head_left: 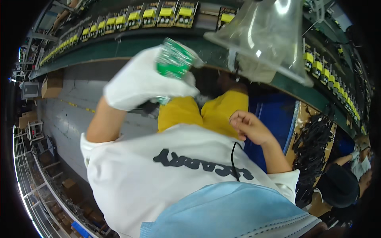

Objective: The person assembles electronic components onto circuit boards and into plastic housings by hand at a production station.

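Observation:
My left hand (143,81), in a white glove, is raised in front of my chest and grips a green circuit board (173,59) by its lower edge. The board sits just below the green conveyor belt (119,47). My right hand (250,127) is bare, with its fingers curled shut, and hovers over my yellow shorts (214,113). A thin black cord (233,158) hangs over my white shirt just below that hand. Whether the hand pinches the cord is hidden.
Rows of boards with yellow parts (158,16) ride the curved belt. A clear plastic hood (266,35) hangs at the upper right. To the right are a blue bin (278,115), a heap of black cables (313,146), and a person in a black cap (337,184). Shelving (35,174) and cardboard boxes (51,85) line the left.

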Demonstrator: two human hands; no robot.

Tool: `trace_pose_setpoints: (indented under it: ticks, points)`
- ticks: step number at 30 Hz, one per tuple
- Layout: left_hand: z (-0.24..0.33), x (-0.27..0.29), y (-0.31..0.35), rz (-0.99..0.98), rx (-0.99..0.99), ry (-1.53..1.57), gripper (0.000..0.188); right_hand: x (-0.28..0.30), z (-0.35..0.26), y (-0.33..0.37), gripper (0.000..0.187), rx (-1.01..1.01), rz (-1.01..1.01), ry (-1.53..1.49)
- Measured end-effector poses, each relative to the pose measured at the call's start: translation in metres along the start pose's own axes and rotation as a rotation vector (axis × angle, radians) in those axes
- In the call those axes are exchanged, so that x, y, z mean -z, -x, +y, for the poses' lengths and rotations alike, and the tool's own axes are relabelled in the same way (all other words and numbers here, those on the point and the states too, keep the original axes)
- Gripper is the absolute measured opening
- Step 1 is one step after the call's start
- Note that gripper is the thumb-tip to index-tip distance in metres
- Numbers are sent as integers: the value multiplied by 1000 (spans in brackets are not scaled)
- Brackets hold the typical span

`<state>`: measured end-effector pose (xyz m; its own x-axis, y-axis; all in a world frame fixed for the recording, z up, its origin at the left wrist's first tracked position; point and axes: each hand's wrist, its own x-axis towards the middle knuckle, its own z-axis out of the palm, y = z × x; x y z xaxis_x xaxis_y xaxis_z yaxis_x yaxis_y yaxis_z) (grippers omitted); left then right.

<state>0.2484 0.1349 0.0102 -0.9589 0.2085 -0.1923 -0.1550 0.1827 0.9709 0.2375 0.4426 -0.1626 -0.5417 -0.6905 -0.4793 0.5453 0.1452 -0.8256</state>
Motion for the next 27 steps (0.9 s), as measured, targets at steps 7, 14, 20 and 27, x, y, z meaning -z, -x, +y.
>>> trace_pose_setpoints:
  ticks: [7, 14, 20, 27]
  points:
    - [147, 69, -30, 104, -651, 26, 20, -4, -10, 6, 12, 41, -36, 14]
    - [202, 149, -234, 641, -747, -1162, 36, -12, -39, 21, 12, 90, 11, -48]
    - [123, 163, -339, 619, -351, -1505, 32, -8, -39, 21, 14, 296, 131, 326]
    - [117, 161, -306, 500, -393, -1338, 47, -1, -50, 21, 32, 554, 613, 955]
